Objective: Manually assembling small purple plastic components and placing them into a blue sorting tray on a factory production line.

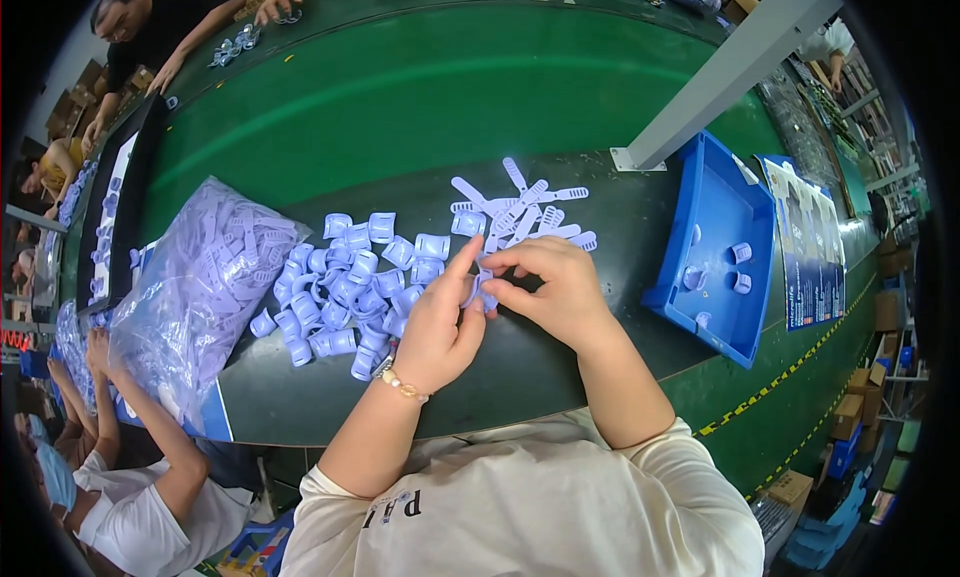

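Note:
In front of my body, both hands meet over a small lavender plastic piece (481, 288). My left hand (440, 327) is closed on it from one side, index finger stretched upward and thumb against the piece. My right hand (555, 285) pinches it from the other side. The fingers partly cover the piece, so its full shape cannot be made out. Beside my left hand lies a heap of curved lavender plastic shells (345, 287). Just beyond my right hand, flat slotted lavender straps (520, 209) are scattered on the dark table.
A clear bag of slotted straps (225, 267) stands left of the heap. At right, a blue tray (725, 322) holds several curved pieces, next to a printed sheet (812, 247) and a grey metal post (735, 67). A green conveyor belt (400, 97) runs beyond; co-workers sit at left.

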